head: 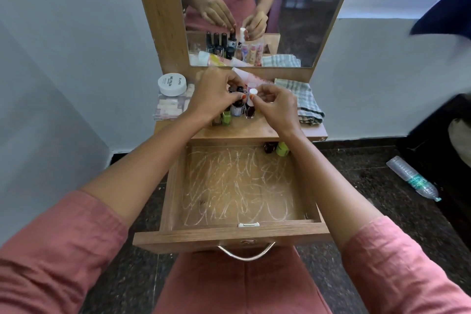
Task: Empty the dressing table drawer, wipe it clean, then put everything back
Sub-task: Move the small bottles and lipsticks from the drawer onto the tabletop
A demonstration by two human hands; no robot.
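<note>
head view: drawer (175,186) pulled out at 6 o'clock, floor scribbled white, two small bottles (277,148) left in far right corner. left hand (216,94) pinching black bottle cap on desk (267,130). right hand (275,104) gripping white-capped bottle (252,95). checked cloth (303,99) at 2 o'clock, white-lidded jar (172,83) at 10 o'clock.
</note>
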